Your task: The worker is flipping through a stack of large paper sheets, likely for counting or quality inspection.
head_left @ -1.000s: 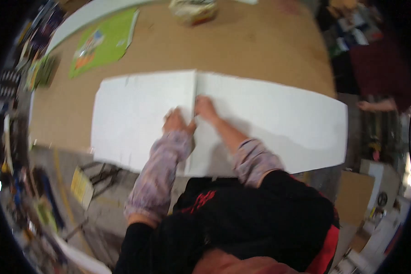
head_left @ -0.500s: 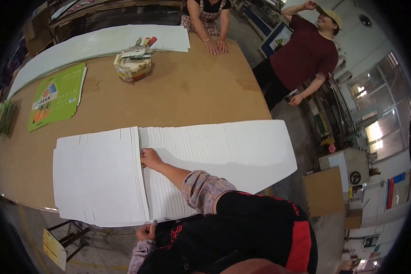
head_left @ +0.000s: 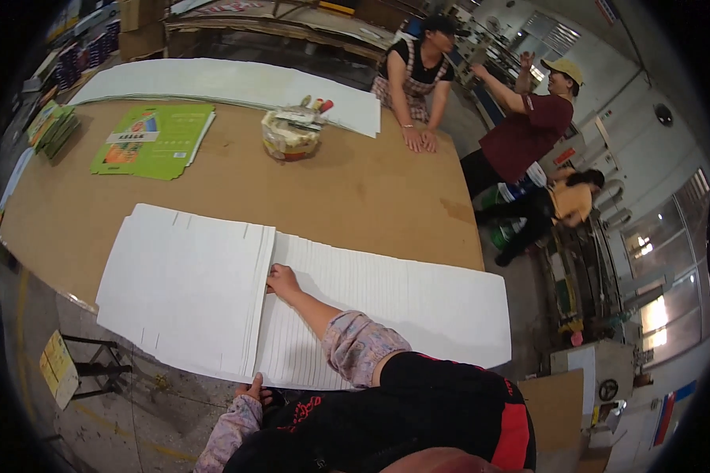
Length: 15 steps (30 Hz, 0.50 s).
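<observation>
A stack of large white cardboard sheets [head_left: 185,292] lies on the near side of the table, its right edge raised slightly over a row of overlapping white sheets [head_left: 418,299] fanned out to the right. My right hand [head_left: 282,280] reaches across the fanned sheets, its fingers closed at the right edge of the stack. At the near corner of that same edge, my left hand [head_left: 252,389] is closed with its thumb up against the sheets. The left fingers are partly hidden below the edge.
On the brown table [head_left: 355,209] stand a tub with tools [head_left: 292,135], green printed sheets [head_left: 156,140] and a long white stack [head_left: 213,81]. A person in an apron [head_left: 418,79] leans at the far edge; others stand right. A stool [head_left: 79,366] stands lower left.
My view has turned, so the table and its things sit differently in the picture, and another person in yellow shows on the right. Both hands stay at the stack's edge.
</observation>
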Tool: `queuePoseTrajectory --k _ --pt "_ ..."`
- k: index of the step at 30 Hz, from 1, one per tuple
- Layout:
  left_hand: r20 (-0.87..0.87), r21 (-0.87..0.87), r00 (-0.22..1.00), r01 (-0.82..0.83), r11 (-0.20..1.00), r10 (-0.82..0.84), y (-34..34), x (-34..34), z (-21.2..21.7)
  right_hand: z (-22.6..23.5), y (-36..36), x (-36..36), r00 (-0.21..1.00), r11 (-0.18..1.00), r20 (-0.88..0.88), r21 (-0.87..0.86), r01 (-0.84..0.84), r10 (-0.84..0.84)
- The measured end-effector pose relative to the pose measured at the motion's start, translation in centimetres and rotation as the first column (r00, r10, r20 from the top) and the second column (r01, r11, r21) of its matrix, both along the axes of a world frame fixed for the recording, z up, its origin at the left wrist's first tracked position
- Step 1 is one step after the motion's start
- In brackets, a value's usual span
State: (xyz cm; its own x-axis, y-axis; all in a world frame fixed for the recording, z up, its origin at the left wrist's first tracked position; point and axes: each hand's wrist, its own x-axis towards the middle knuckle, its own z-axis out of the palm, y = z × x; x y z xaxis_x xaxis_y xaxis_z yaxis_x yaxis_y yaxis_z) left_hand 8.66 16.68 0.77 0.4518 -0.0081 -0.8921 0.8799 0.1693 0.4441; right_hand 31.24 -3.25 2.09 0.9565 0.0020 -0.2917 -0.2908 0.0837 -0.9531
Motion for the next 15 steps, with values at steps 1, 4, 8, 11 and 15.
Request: queuePoseTrajectory --k 1,4,8,11,15 --pt "0.013 0.015 1.000 0.015 1.000 -0.015 -0.1 0.0 0.0 -0.1 -0.1 0.0 1.000 1.000 -0.012 0.004 0.016 -0.016" --pt "0.041 0.020 0.999 -0.031 0.999 0.031 -0.3 -0.3 -0.2 -0.2 -0.1 0.0 0.999 1.000 -0.037 -0.023 0.017 -0.018" --pt "0.080 0.033 0.994 -0.071 0.997 0.068 -0.8 -0.5 0.5 0.0 -0.2 0.4 0.998 0.997 -0.056 -0.072 0.003 -0.007" --pt "0.143 -0.043 0.980 -0.136 0.990 0.141 -1.1 -0.8 0.0 -0.2 -0.3 0.6 0.996 0.998 -0.081 -0.028 -0.050 0.047" --pt "0.205 -0.031 0.969 -0.133 0.991 0.137 -1.5 -1.0 -0.8 -0.2 -0.4 0.4 0.998 0.999 -0.061 -0.026 -0.023 0.021"
